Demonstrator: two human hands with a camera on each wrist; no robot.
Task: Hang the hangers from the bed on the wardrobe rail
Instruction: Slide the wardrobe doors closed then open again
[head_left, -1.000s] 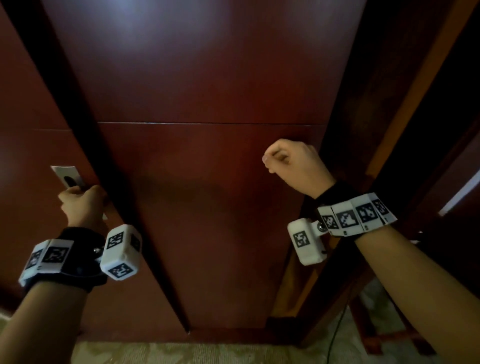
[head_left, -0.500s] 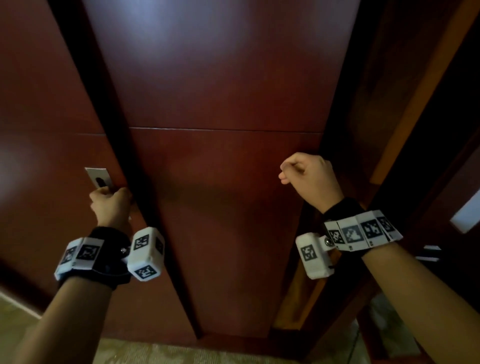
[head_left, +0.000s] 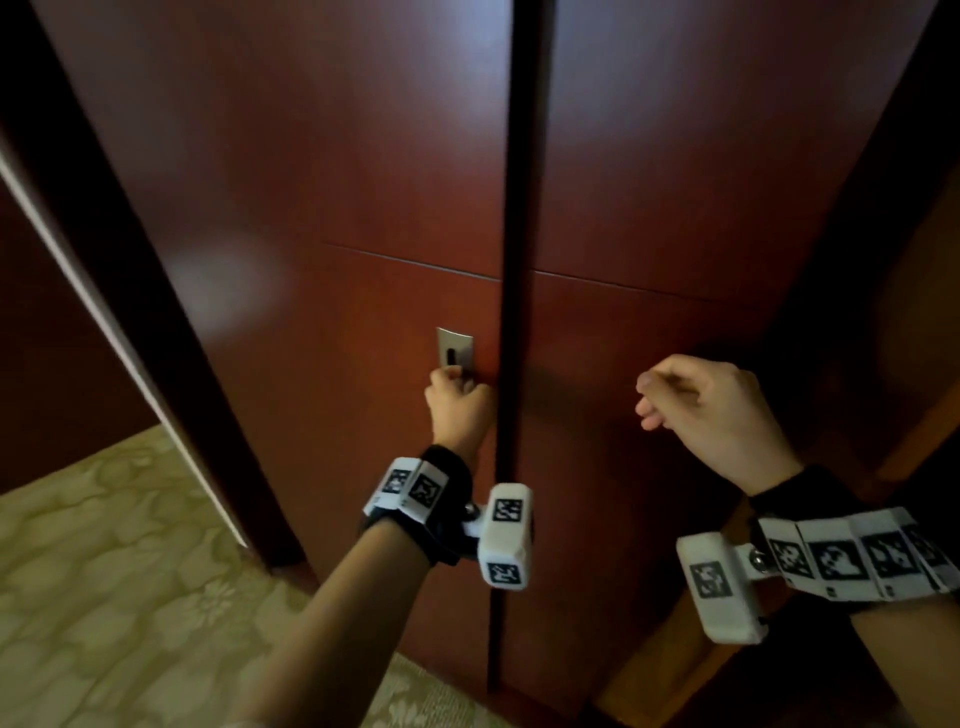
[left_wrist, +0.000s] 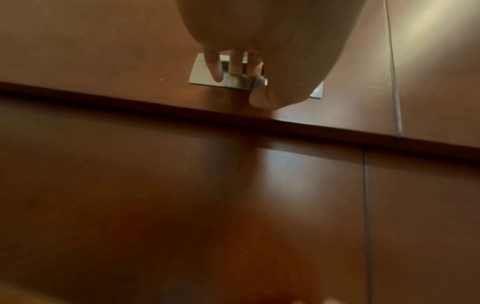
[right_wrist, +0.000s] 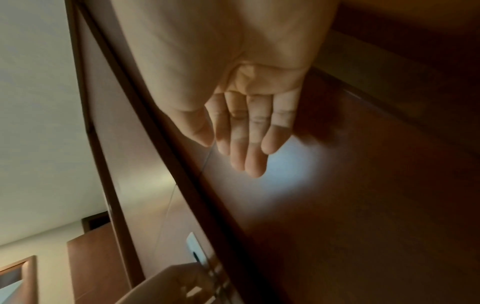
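1. Head view: left hand (head_left: 460, 410) curled into brushed-metal recessed pull (head_left: 455, 349) of dark red wooden wardrobe door (head_left: 332, 208), likely for opening.
2. Right hand (head_left: 711, 410) loosely open, empty.
3. Hangers, rail: unseen.

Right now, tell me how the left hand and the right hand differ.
The left hand has its fingers hooked in the metal door handle; the right hand holds nothing. The left hand is at the left door; the right hand hangs loosely curled before the right door. Both wear marker wristbands.
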